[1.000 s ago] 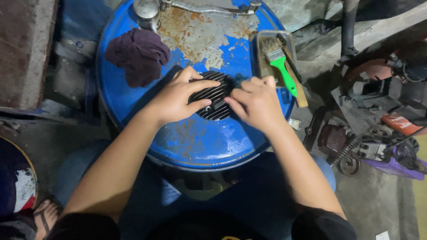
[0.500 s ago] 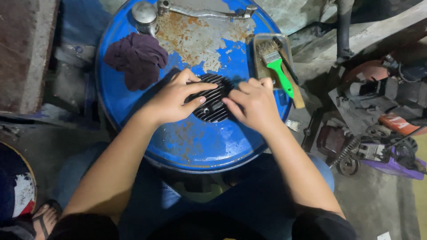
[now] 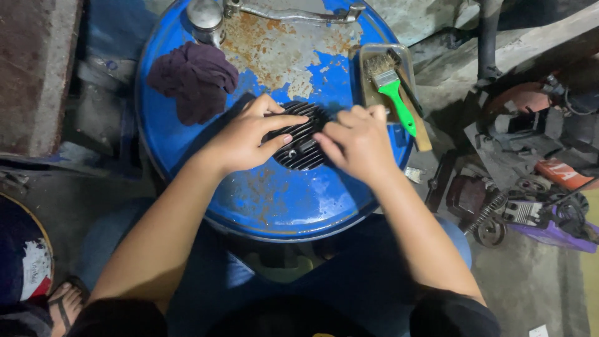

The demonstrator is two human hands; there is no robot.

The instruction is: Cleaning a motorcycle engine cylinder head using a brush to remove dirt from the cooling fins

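— Well, what do we have under our hands here?

— We have a dark finned metal part [image 3: 299,142], ribbed like a small engine cover, lying flat near the middle of the blue drum lid [image 3: 274,200]. Both hands rest on it.

— How is our left hand [image 3: 246,138] set?

— It lies over the left side of the part, fingers stretched out and only a little apart, pressing along the ribs. The index finger reaches furthest right, almost to the other hand. It is a flat hold, not a closed fist.

— And our right hand [image 3: 355,142]?

— It sits on the right edge of the part, fingers curled down and drawn close together, the tips bent onto the fins. Whether they pinch anything small between them we cannot tell; the knuckles hide it.

— What else lies on the lid?

— A crumpled dark purple rag [image 3: 193,78] sits up and to the left, apart from our hands. A brush with a green handle [image 3: 393,93] lies in a shallow tray [image 3: 369,56] at the right rim. A long metal lever [image 3: 293,12] lies along the far edge, over the rusty patch.
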